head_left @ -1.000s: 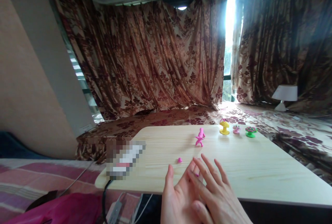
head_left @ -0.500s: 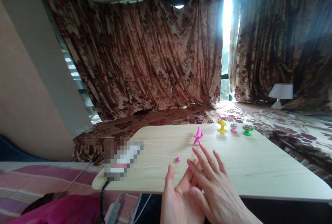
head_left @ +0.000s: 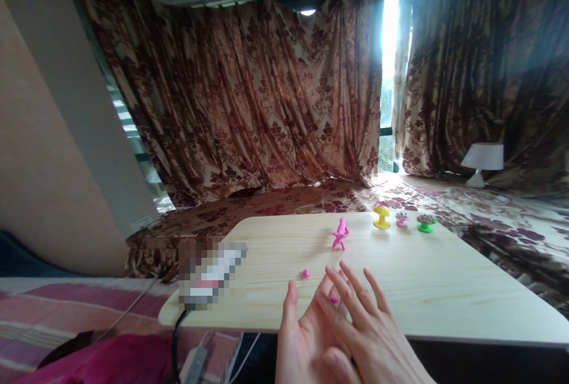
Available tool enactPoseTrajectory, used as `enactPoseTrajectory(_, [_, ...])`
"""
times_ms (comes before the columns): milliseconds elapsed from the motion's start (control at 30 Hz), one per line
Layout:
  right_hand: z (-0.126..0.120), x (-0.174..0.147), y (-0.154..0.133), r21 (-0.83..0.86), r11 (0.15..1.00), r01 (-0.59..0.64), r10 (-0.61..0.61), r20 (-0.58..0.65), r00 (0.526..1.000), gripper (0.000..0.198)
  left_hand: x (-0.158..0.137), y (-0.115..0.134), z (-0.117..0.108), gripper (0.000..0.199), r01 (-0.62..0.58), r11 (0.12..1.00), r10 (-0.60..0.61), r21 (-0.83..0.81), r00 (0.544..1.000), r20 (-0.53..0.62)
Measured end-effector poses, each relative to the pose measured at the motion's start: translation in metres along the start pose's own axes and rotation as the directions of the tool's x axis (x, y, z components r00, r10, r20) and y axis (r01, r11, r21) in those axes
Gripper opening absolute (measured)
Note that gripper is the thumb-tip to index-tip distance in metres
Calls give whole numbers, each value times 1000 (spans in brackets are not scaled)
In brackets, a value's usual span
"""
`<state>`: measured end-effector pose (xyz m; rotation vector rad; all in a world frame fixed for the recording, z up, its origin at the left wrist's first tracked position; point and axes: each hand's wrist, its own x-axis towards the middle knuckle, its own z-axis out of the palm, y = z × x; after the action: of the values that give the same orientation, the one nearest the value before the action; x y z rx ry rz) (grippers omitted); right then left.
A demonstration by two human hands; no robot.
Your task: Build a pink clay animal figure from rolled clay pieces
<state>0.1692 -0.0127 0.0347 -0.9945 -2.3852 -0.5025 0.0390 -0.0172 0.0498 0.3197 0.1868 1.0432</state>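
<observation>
A small piece of pink modelling clay point(head_left: 333, 300) lies between the fingers of my two hands, mostly hidden. Under it my left hand point(head_left: 306, 336) is turned palm up, thumb raised, with the clay on its fingers. Across those fingers and palm rests my right hand point(head_left: 371, 325), its fingers stretched out and spread. Just beyond my fingertips a pink clay figure point(head_left: 340, 234) stands on the table on thin legs. To its lower left is a little pink clay lump point(head_left: 305, 274), touched by neither hand.
Along the table's point(head_left: 267, 236) far right edge stand a yellow clay mushroom point(head_left: 381, 217), a small pink one point(head_left: 401, 219) and a green one point(head_left: 427, 223) with pink dots. A blurred-out object point(head_left: 213, 277) with a black cable occupies the left side. A white lamp point(head_left: 482, 162) stands behind.
My right hand has slid a little down and towards me over the left. The pink clay between my fingers has shifted slightly right and nearer to me.
</observation>
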Motion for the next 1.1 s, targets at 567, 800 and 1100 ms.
enactPoseTrajectory(567, [-3,14,13,485,835,-260,327,-58,943,25,4,-3,-7,45,42,999,-40,24,995,-89])
enactPoseTrajectory(800, [0,9,11,772,593,-229,442,-74,894,17,12,-13,-19,17,-198,954,243,223,949,-199])
enactPoseTrajectory(1100, [-7,-5,16,671,713,-203,421,-177,890,20,5,-8,-14,20,-375,678,592,632,789,-167])
